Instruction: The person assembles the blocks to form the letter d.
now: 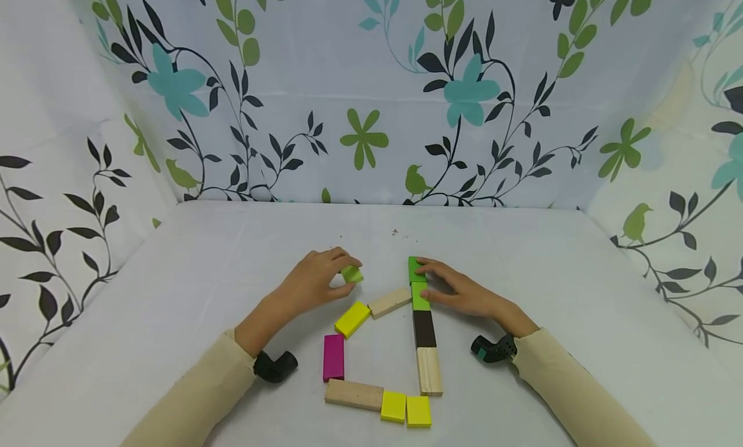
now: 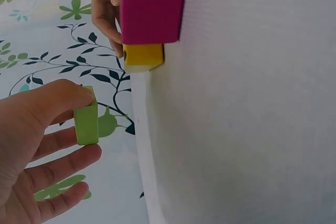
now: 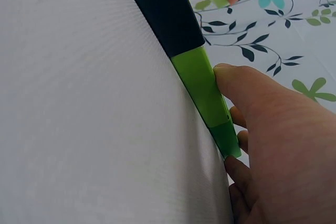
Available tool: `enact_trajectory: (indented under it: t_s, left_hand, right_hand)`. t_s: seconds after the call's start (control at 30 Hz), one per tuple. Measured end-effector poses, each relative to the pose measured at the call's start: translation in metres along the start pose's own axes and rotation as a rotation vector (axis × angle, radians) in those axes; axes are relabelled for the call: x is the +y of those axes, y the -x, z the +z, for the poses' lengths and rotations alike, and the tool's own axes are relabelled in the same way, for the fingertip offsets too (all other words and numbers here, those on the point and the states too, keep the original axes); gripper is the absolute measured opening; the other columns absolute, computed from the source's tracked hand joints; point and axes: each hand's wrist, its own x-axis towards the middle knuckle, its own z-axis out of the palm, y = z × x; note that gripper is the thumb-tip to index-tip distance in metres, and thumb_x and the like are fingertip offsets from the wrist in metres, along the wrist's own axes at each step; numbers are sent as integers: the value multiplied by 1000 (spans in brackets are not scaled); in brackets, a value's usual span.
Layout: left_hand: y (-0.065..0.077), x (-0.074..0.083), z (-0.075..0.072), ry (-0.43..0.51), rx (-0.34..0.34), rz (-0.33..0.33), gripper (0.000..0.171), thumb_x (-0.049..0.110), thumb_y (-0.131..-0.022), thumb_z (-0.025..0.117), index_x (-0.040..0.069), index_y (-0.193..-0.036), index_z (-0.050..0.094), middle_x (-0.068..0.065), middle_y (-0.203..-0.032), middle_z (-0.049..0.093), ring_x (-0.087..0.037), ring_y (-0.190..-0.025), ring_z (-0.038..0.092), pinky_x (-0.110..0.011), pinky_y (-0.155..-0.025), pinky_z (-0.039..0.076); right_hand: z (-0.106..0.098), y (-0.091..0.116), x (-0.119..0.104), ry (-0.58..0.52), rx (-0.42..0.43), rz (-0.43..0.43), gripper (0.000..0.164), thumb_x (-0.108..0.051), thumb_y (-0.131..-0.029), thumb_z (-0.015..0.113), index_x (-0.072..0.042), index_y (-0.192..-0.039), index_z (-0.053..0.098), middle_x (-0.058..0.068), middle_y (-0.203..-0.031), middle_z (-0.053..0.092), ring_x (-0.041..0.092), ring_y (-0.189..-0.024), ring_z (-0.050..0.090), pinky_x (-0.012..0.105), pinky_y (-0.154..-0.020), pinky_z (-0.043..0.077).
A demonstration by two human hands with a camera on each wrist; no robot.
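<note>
My left hand pinches a small lime-green block between thumb and fingers, held up over the table behind the yellow block. In the left wrist view the thumb lies along the block's upper end and the other fingers spread below it. My right hand rests beside the far end of a straight row of blocks. Its thumb touches the side of a bright green block, while the fingertips reach the far end of the darker green block.
A dark brown block and a wooden block continue the row. Two yellow squares, a long wooden block, a magenta block and a slanted wooden block curve round on the white table. Patterned cloth hangs behind.
</note>
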Motion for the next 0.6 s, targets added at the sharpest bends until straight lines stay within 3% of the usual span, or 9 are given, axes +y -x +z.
enact_trajectory:
  t_s: [0.3,0.6]
  left_hand:
    - [-4,24,-4,-16,-15,79,33,22,-84,76,11,-114,68,-3,-108,68,-18,-97,65,-40,-84,53]
    - [-7,55,-6,-25,-8,219,32,24,-84,76,14,-112,67,-1,-105,68,-15,-95,66,-36,-85,53]
  right_hand:
    - [-1,-2,2,-6,-1,-4,41,-22,-97,61,-13,-136,49,10,-157,29,34,-147,21,57,-116,18]
    - [-4,-2,1,-13,-7,-3,43,-23,-97,62,-13,-136,48,9,-158,29,33,-147,21,56,-116,18]
